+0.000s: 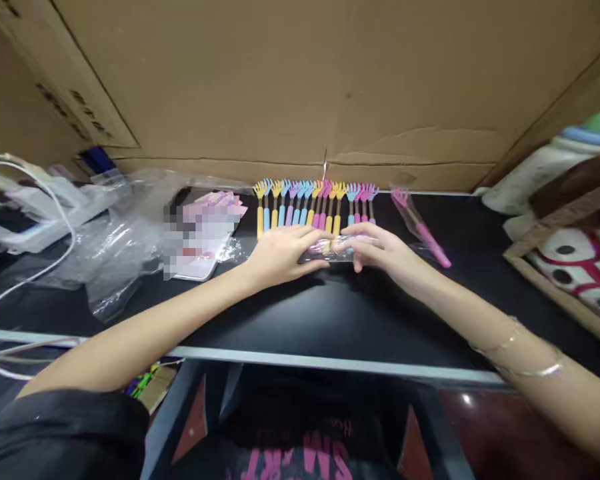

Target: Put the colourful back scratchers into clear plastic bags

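the back of the scene is filled by a large brown cardboard box wall (300,87), against which a black table top (330,313) with a pale metal front edge is set. at the left of the table a heap of crumpled clear plastic bags (115,233) is spread, with a white cable (30,280) looped in front of it and a blurred pink and white packet (200,240) lying just beside it. at the right a wooden crate with a white, red-lined plush toy (570,260) is seen.

along the far edge a row of pastel hand-shaped back scratchers (313,203) – yellow, blue, purple and pink – is laid side by side, heads toward the cardboard. a single pink scratcher in a clear wrapper (420,227) is placed apart, to the right of the row.

just in front of the row a small clear plastic sleeve (330,250) is held low over the table between both hands. its left end is pinched by the left hand (280,253), fingers pressed together on top and thumb beneath; its right end is gripped by the curled fingers of the right hand (380,250). what is inside the sleeve cannot be told – only hints of yellow and pink. two thin clear bracelets (520,347) are worn on the right wrist.
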`<act>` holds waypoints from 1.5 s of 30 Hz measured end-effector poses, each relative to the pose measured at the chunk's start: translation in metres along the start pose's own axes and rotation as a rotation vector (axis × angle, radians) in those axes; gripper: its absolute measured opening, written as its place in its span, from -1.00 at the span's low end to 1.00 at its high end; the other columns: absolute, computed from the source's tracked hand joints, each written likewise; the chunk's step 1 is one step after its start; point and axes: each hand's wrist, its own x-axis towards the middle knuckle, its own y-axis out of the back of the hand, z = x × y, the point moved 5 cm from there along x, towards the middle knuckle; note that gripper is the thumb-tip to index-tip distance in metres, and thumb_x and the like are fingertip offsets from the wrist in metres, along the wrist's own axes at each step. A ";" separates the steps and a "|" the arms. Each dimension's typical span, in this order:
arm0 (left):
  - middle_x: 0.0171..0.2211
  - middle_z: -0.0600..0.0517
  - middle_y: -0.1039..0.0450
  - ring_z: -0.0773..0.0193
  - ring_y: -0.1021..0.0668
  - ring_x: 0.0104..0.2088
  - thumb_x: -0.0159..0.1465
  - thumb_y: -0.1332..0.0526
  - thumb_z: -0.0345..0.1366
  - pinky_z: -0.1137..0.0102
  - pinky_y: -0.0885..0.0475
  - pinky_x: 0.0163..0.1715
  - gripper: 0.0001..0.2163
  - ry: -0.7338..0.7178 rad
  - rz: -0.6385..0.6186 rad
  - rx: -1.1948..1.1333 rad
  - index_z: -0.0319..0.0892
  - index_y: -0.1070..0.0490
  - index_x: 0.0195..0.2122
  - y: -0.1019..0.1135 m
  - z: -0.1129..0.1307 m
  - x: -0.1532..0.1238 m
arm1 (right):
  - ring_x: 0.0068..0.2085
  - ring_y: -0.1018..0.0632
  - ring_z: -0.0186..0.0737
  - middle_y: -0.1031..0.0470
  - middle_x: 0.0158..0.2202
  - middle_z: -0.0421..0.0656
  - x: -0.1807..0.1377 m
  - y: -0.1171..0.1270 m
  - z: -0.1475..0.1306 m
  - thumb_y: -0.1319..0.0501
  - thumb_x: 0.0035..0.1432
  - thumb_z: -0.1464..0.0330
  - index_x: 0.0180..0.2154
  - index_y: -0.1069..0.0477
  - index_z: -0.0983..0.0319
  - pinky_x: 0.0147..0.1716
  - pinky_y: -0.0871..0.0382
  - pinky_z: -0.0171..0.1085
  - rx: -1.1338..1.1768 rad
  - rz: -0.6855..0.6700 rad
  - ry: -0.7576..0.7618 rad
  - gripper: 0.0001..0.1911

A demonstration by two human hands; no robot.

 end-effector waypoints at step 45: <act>-0.27 0.10 -0.54 0.32 -0.57 -0.31 0.30 -0.11 -0.10 0.45 -0.30 -0.46 -0.75 -0.088 0.122 0.161 -0.06 -0.42 -0.10 0.009 -0.001 -0.001 | -0.11 -0.47 -0.01 -0.53 -0.18 -0.04 0.020 0.063 0.002 -0.08 0.18 0.20 -0.19 -0.41 0.19 -0.31 -0.18 -0.19 -1.562 0.220 0.118 -0.74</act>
